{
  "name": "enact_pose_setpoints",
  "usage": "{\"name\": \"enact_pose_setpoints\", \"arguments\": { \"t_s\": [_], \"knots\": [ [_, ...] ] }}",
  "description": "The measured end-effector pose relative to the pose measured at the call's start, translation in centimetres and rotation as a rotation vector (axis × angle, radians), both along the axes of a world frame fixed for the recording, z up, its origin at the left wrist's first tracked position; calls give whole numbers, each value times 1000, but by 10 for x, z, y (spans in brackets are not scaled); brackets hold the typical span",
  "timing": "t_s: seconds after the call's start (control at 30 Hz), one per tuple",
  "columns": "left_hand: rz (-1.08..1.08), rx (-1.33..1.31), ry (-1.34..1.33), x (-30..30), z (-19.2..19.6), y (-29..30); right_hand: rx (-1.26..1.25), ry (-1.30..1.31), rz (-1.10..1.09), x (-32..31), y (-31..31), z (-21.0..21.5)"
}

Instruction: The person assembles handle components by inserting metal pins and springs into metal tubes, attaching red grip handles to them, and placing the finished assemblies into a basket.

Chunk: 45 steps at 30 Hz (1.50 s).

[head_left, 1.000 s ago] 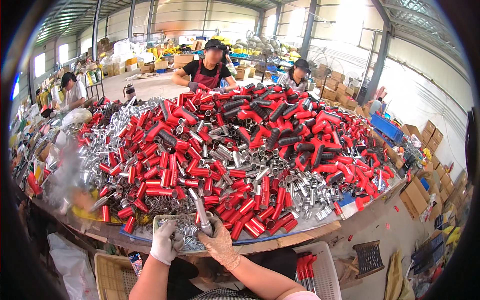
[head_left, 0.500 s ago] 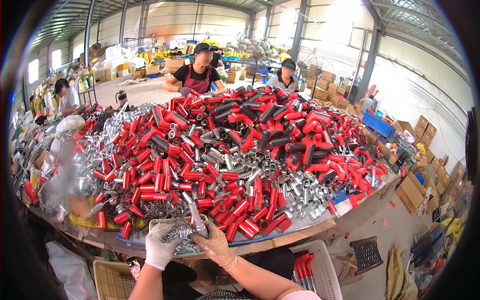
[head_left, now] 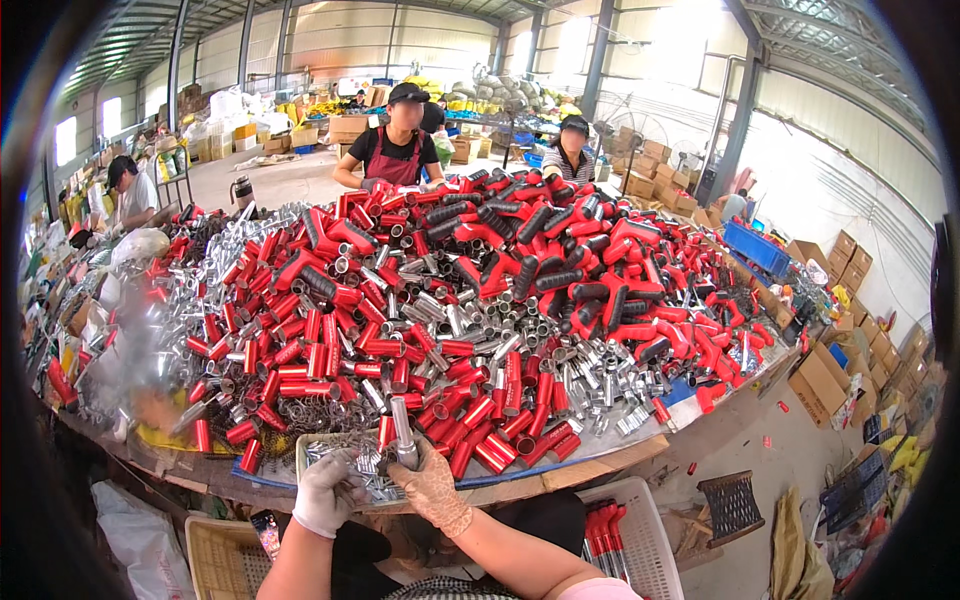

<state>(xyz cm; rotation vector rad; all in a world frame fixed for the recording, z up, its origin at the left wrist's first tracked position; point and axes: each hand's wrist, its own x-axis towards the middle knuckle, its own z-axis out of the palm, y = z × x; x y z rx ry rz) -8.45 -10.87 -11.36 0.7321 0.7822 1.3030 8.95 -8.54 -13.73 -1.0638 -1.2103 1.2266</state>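
Note:
My right hand (head_left: 437,492), in a tan patterned glove, is wrapped round the lower end of a silver metal tube (head_left: 402,425). The tube stands nearly upright at the table's front edge. To its left, my left hand (head_left: 328,492) wears a white glove. Its fingers are curled together beside a shallow tray (head_left: 303,455) of small metal pins (head_left: 382,487); whatever they pinch is too small to make out. Just beyond my hands lie many red sleeves (head_left: 493,455) with loose silver tubes among them.
Red-and-black pistol-shaped handles (head_left: 610,290) are heaped across the table. Two people stand behind the heap, another at far left. Below the front edge are a cream basket (head_left: 225,545) and a white crate (head_left: 650,530) holding red-handled tools. Cardboard boxes (head_left: 820,385) lie at right.
The tube in my right hand has swung more upright and slightly right. My left fingers have curled closed near the tray. The person in the apron has raised their head.

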Motion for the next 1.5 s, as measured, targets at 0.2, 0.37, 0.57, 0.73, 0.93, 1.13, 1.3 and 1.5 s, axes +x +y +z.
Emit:
{"name": "enact_pose_setpoints", "arguments": {
  "t_s": [0.2, 0.37, 0.57, 0.73, 0.93, 1.13, 1.3, 1.5],
  "knots": [
    [-142, -441, -305, -16, 4, 11, 24, -103, -56, -3, -6, 9],
    [-127, -358, -22, -19, 25, 12, 159, -245, -163, -10, -8, -4],
    [-166, 241, 730, -28, 4, 28, -27, 171, 3, -4, 5, -2],
    [-40, 301, 1039, 14, -4, 23, -113, 476, 10, -1, 7, -3],
    [141, 489, 1146, 21, -8, 28, -185, 442, 147, 11, 9, -2],
    [73, 352, 829, 10, -24, 33, 28, 97, 98, 4, 9, -7],
    [43, 402, 1010, 2, -3, 27, 4, 24, 112, 4, 7, 0],
    [252, 865, 1808, -15, 24, 20, -159, 402, 99, 3, 2, 12]
  ]
}}
